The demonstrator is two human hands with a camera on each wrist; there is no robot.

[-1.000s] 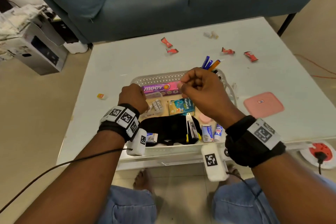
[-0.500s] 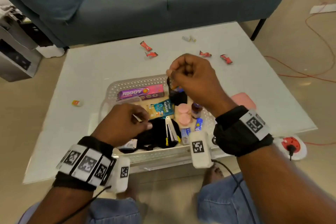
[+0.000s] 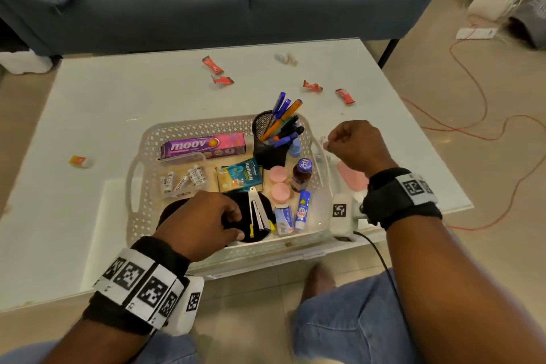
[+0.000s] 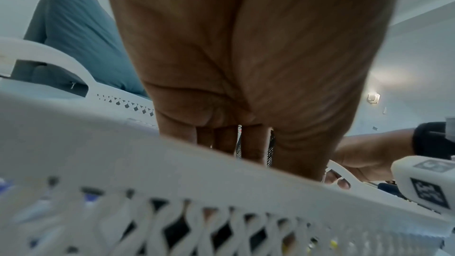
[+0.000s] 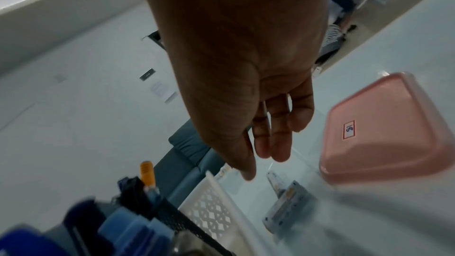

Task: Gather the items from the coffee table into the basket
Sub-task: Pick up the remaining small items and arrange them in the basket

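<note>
Both hands at the basket (image 3: 189, 130) on the coffee table (image 3: 118, 97).

The left hand (image 3: 204, 221) hangs loosely curled over the basket's near part, gripping nothing visible. The right hand (image 3: 354, 148), empty with relaxed fingers, hovers just right of the rim, perhaps over a small razor-like item (image 5: 285, 201) beside the pink lid (image 5: 384, 129).

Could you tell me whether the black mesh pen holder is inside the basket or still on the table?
Inside: the pen holder stands upright in the far right corner of the basket.

Purple-pink carton (image 3: 204, 145) in the basket (image 3: 141, 139) read "moov". Teal sachet (image 3: 243, 173) read "Kofletch", uncertain. Small blue-white tube (image 3: 303, 210) bore red lettering, unreadable. Pink lid (image 5: 374, 124) carried a red-framed sticker, handwritten mark illegible.
</note>
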